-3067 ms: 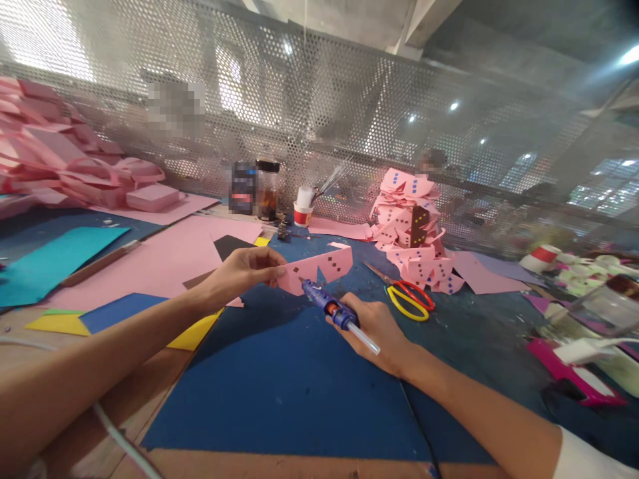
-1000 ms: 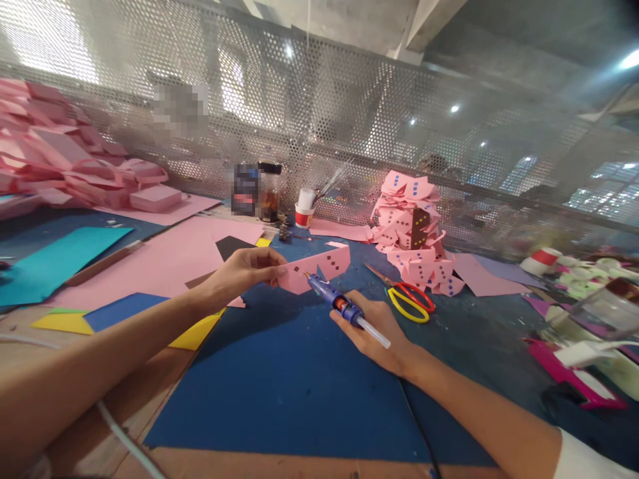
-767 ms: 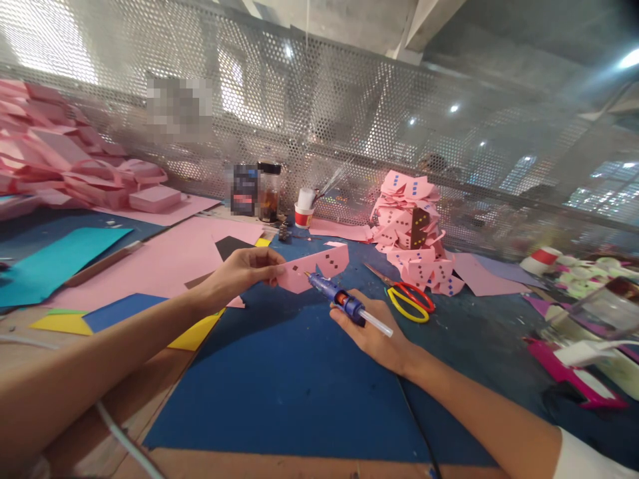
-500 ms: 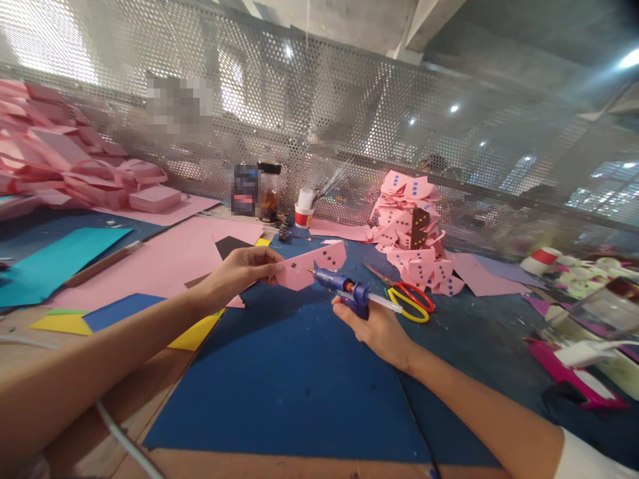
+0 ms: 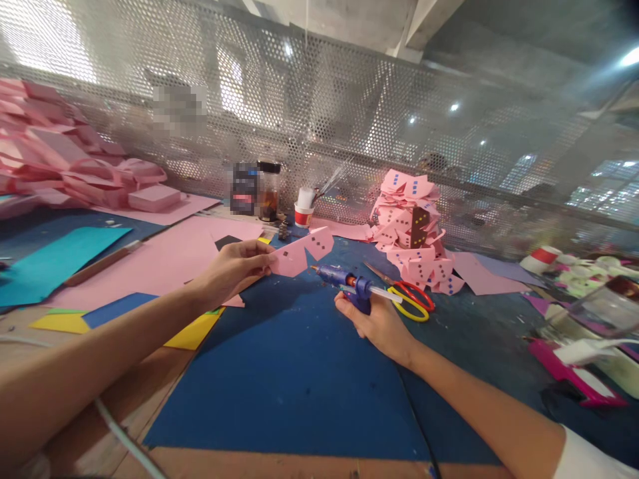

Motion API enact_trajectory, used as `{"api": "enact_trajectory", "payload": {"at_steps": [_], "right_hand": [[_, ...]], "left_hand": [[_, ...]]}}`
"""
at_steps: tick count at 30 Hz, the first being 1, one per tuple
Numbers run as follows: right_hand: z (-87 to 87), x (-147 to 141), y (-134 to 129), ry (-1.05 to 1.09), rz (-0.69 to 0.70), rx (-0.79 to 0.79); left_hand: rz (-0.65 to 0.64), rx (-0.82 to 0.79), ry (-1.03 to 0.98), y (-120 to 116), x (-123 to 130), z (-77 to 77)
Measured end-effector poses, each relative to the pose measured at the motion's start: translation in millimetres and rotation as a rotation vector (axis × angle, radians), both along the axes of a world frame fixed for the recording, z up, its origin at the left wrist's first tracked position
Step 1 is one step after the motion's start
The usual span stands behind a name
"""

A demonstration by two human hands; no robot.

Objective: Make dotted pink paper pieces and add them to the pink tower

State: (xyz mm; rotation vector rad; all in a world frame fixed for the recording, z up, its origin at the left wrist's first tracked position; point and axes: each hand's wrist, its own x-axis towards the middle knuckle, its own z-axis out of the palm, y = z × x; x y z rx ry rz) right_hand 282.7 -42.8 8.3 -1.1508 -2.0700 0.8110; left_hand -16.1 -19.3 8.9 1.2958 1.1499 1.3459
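Observation:
Pinched by one end in my left hand (image 5: 238, 267) is a pink paper piece (image 5: 290, 259) with small dark squares and a V-shaped notch. My right hand (image 5: 382, 326) is wrapped round the handle of a blue glue gun (image 5: 344, 279), with a clear glue stick poking out of its back. The gun's nozzle points left at the paper, a small gap from its edge. Just beyond the gun lie scissors (image 5: 409, 301) with red and yellow handles. Both hands are above a dark blue sheet (image 5: 299, 392) on the table.
A stack of dotted pink paper pieces (image 5: 412, 233) stands behind the scissors. Pink paper boxes (image 5: 74, 153) are heaped at the far left. A red-and-white cup (image 5: 303, 211) and a dark-lidded jar (image 5: 269, 193) stand by the perforated metal screen (image 5: 339, 106). A black cord (image 5: 417, 419) runs toward the front edge.
My left hand has drawn the pink paper left and slightly up, away from the nozzle, and the notch now shows openly. The glue gun has stayed nearly in place.

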Motion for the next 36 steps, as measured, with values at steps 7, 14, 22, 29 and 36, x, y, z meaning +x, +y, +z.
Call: {"api": "enact_trajectory", "payload": {"at_steps": [7, 14, 22, 29, 36], "right_hand": [[4.2, 4, 5, 0.009, -0.014, -0.022], [-0.8, 19, 21, -0.099, -0.039, -0.077], [-6.0, 20, 27, -0.194, -0.109, -0.054], [-2.7, 20, 26, -0.279, -0.115, -0.025], [-2.0, 20, 27, -0.299, -0.106, -0.032]], "left_hand": [[0.149, 0.001, -0.059, -1, -4, 10.2], [0.166, -0.006, -0.093, 2, -9, 8.4], [0.164, -0.031, -0.115, 4, -11, 5.4], [0.15, -0.052, -0.106, 2, -10, 6.6], [0.148, -0.055, -0.101, 3, -11, 4.9]]}}
